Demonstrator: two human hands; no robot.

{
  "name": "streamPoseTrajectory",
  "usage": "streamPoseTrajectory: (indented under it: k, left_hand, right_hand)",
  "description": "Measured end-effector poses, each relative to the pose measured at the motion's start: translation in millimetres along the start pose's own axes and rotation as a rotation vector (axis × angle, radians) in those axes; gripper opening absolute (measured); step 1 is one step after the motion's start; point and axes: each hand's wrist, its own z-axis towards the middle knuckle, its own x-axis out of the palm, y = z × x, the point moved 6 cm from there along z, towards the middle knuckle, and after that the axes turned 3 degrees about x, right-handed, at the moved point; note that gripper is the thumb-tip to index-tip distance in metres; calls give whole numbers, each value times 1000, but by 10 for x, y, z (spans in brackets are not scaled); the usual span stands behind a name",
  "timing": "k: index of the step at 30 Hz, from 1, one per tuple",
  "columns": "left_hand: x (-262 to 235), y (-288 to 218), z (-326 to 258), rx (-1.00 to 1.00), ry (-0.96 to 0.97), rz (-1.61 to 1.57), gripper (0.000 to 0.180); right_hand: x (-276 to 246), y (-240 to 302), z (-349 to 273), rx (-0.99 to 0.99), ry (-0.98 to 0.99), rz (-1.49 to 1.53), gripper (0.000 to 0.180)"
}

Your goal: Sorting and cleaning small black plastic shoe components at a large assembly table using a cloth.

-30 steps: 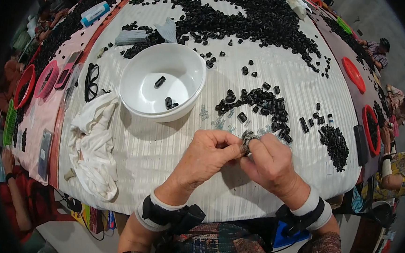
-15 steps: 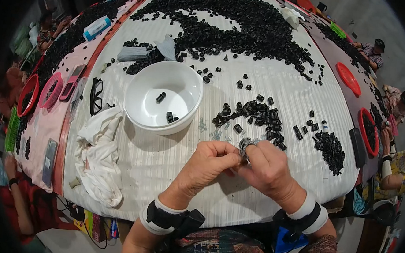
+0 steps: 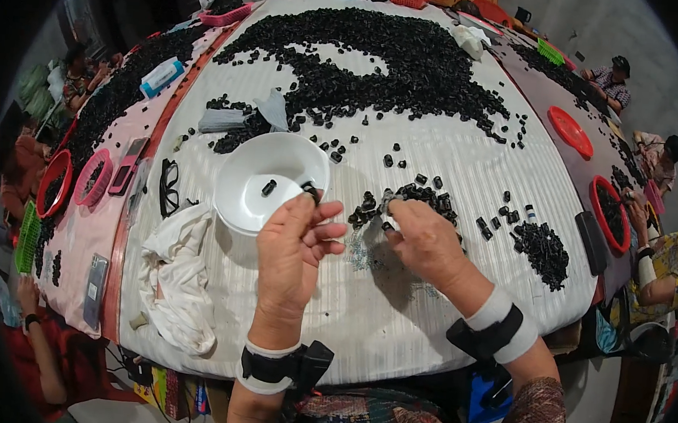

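Note:
My left hand point(image 3: 293, 244) reaches over the near rim of a white bowl point(image 3: 257, 206), pinching a small black piece between thumb and fingertips. A few black pieces lie inside the bowl. My right hand point(image 3: 424, 237) rests on the white ribbed table cover point(image 3: 332, 305), its fingertips in a small pile of black pieces point(image 3: 415, 197); whether it grips one I cannot tell. A second small heap point(image 3: 545, 249) lies to the right. A large spread of black pieces point(image 3: 381, 57) covers the far half of the table.
Crumpled white cloth point(image 3: 174, 271) and black glasses point(image 3: 168, 188) lie left of the bowl. Red and pink baskets point(image 3: 54, 184) sit on the pink table at left, red baskets point(image 3: 610, 211) at right. Other people sit around the edges.
My hands were together working one piece near the table's front. They have separated: the left moved up to the bowl, the right reached forward into the small pile.

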Motion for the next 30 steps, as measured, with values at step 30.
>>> streamPoseTrajectory:
  k: [30]
  left_hand:
    - [528,91,-28,-127,263,122,17]
  right_hand:
    - [-758,419,17,-177,-336,396,30]
